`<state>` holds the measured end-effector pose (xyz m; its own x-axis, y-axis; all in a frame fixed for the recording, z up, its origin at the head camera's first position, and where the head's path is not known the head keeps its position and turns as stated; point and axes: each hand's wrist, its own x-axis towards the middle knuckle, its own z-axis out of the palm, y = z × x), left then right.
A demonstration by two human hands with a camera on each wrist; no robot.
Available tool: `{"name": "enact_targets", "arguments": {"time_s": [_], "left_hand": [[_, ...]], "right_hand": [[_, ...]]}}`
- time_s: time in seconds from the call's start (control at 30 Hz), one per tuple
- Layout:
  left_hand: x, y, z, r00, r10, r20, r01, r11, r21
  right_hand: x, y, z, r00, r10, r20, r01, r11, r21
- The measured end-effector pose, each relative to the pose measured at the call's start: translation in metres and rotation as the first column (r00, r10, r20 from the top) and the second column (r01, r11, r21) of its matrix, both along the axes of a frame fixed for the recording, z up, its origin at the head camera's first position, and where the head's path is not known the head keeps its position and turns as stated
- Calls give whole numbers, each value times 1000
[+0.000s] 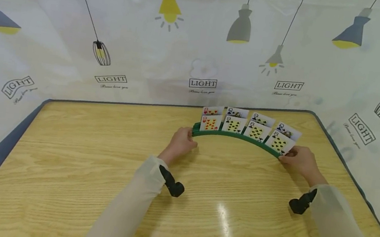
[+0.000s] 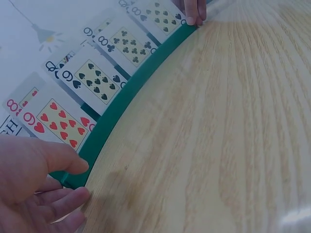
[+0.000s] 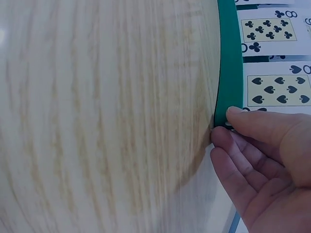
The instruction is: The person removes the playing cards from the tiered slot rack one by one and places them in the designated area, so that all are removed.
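A curved green card holder [image 1: 234, 134] stands near the table's far edge, carrying playing cards upright in two rows. Its front row runs from the nine of hearts [image 2: 59, 122] through the nine of spades [image 2: 91, 80] and eight of clubs [image 2: 127, 44] to the eight of spades [image 3: 278, 90]. Behind them, a row of cards including the eight of hearts [image 1: 212, 110] and queens shows only its upper parts. My left hand [image 1: 181, 143] pinches the holder's left end, thumb on the front face. At the right end, my right hand [image 1: 300, 160] grips it between thumb and fingers.
The wood-grain table [image 1: 98, 170] stretches out in front of the holder and to its left. A white sheet [image 1: 169, 52] printed with lamps rises behind the table and along its sides. Black wrist mounts [image 1: 174, 187] sit on both sleeves.
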<state>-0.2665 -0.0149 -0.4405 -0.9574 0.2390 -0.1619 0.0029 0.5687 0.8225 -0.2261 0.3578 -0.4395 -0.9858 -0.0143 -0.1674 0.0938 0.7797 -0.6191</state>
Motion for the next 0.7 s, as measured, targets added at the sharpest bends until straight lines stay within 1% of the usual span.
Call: {"name": "enact_targets", "arguments": {"time_s": [0.2,0.43,0.53,0.63,0.7], "left_hand": [[-1,1,2,1000,-18,-8,18,1000,6],[-1,2,3,1000,-13,9,13,1000,11],[0,1,3,1000,-10,18,10,1000,3],[4,-7,3,1000,1,19,-1,1000,-8],[7,-18,2,1000,24,9,-24,1000,-9]], "right_hand": [[0,0,-1,1000,-10,2,10,1000,11],[-1,1,-2,1000,-18,9,18,999,-33],[0,3,-2,1000,0,-2,0,998,-61],[6,4,5,1000,21,9,-21,999,-46],[13,4,15,999,30,32,-30,1000,-1]]}}
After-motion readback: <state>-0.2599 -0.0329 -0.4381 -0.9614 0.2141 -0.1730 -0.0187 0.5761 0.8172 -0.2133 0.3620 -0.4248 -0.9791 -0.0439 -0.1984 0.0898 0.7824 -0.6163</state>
